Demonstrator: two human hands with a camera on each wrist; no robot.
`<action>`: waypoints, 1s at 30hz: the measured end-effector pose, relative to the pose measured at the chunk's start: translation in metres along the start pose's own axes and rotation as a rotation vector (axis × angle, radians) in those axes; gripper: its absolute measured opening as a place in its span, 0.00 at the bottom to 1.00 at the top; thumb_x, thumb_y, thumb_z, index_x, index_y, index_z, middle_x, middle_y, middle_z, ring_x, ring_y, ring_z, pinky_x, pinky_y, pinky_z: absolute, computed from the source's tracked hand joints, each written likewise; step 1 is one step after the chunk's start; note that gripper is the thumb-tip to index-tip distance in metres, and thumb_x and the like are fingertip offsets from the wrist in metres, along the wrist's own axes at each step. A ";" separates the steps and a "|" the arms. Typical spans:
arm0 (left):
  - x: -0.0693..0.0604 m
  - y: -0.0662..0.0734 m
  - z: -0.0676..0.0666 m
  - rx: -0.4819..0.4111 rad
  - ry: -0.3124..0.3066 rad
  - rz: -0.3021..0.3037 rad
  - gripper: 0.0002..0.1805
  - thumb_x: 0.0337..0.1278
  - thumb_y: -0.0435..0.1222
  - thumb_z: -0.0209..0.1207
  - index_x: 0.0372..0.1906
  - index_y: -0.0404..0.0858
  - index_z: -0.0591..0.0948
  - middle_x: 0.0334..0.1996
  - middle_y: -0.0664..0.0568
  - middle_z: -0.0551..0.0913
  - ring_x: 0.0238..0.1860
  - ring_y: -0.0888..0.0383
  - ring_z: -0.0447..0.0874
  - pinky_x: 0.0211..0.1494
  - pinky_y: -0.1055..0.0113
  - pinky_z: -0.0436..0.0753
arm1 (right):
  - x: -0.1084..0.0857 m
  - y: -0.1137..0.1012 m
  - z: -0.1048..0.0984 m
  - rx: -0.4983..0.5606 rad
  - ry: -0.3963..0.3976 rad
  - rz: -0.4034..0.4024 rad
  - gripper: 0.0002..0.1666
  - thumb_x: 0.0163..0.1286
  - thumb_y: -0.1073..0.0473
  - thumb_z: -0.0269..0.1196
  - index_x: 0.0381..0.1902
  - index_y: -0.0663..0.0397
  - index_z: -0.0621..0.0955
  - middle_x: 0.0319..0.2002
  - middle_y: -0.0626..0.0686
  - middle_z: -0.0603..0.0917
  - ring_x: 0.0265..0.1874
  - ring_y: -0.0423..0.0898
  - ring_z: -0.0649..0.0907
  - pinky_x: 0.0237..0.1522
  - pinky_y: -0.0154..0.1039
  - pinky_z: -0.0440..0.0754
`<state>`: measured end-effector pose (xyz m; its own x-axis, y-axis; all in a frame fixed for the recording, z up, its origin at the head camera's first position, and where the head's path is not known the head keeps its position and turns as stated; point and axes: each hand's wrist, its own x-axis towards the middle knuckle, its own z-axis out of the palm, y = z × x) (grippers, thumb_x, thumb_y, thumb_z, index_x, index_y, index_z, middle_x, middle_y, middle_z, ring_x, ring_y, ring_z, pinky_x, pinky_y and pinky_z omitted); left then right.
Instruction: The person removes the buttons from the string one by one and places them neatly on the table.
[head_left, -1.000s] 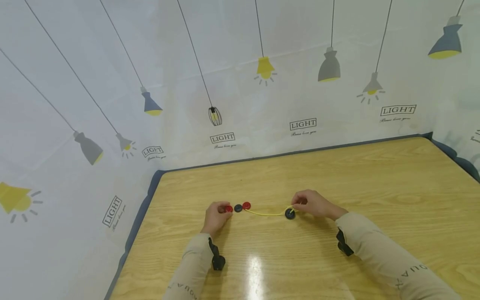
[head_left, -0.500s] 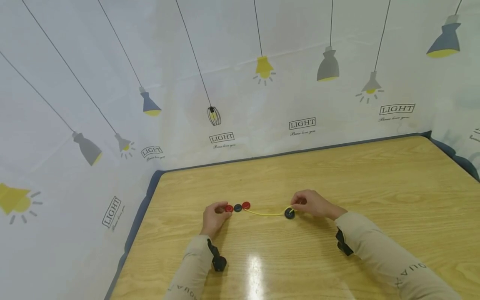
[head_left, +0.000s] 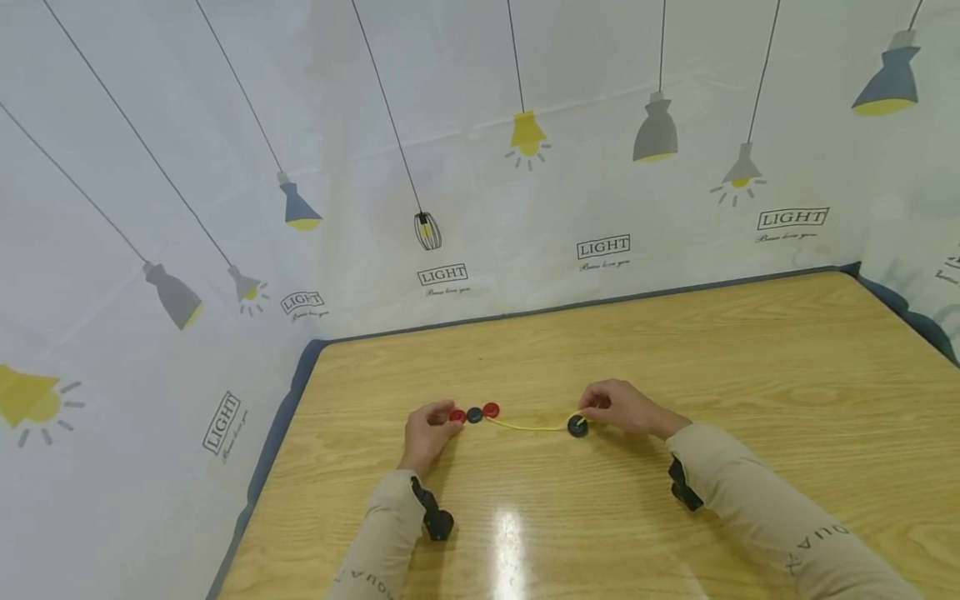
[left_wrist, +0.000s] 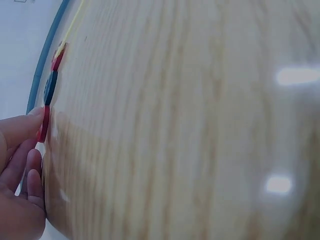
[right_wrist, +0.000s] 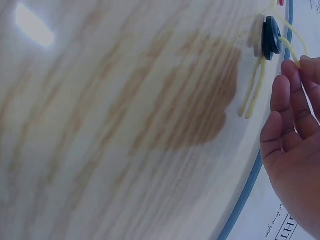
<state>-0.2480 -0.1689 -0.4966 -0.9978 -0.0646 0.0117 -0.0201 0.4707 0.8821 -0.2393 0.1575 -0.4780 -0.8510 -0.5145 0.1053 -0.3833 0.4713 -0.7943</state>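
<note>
My left hand point(head_left: 429, 437) pinches the edge of a red button point(head_left: 457, 416) between thumb and fingertip. In line with it on the table lie a dark button point(head_left: 475, 415) and a second red button point(head_left: 491, 410); the left wrist view has all of them edge-on. A yellow cord point(head_left: 534, 429) stretches from that far red button to another dark button point(head_left: 577, 427). My right hand point(head_left: 624, 407) pinches the cord just beyond this dark button. In the right wrist view, yellow cord point(right_wrist: 287, 42) comes out of the dark button's point(right_wrist: 271, 38) face toward my fingertips.
The wooden table point(head_left: 675, 350) has a dark blue edge. A pale wall sheet point(head_left: 525, 208) printed with lamps stands along its back and sides. Light glares off the tabletop in front of the hands.
</note>
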 end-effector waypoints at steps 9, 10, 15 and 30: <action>0.000 0.006 0.008 -0.120 0.049 0.013 0.16 0.45 0.30 0.63 0.43 0.30 0.80 0.39 0.42 0.81 0.37 0.53 0.77 0.38 0.68 0.74 | 0.003 -0.002 0.001 0.000 -0.007 0.008 0.03 0.61 0.64 0.58 0.30 0.59 0.78 0.27 0.49 0.79 0.25 0.40 0.74 0.28 0.34 0.72; 0.000 0.009 0.010 -0.122 0.053 0.025 0.15 0.45 0.30 0.63 0.42 0.30 0.80 0.39 0.43 0.81 0.36 0.53 0.76 0.38 0.68 0.74 | 0.003 -0.002 0.001 0.004 -0.007 0.007 0.03 0.61 0.64 0.58 0.30 0.59 0.78 0.27 0.49 0.79 0.25 0.41 0.74 0.28 0.34 0.73; -0.003 0.024 0.026 -0.113 0.039 0.078 0.13 0.46 0.30 0.62 0.40 0.30 0.81 0.37 0.45 0.81 0.34 0.57 0.75 0.37 0.68 0.74 | 0.004 -0.004 0.000 0.008 -0.004 -0.006 0.04 0.62 0.64 0.58 0.31 0.59 0.78 0.27 0.49 0.79 0.25 0.41 0.74 0.28 0.34 0.73; -0.022 0.061 0.092 -0.111 -0.190 0.219 0.11 0.53 0.35 0.58 0.40 0.32 0.81 0.36 0.50 0.82 0.37 0.58 0.78 0.39 0.69 0.76 | 0.006 -0.011 0.000 -0.016 0.017 -0.030 0.03 0.61 0.65 0.58 0.31 0.59 0.78 0.27 0.50 0.80 0.26 0.42 0.76 0.30 0.35 0.74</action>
<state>-0.2333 -0.0579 -0.4865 -0.9718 0.1985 0.1276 0.1928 0.3559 0.9144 -0.2409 0.1494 -0.4687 -0.8450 -0.5161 0.1396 -0.4143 0.4669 -0.7813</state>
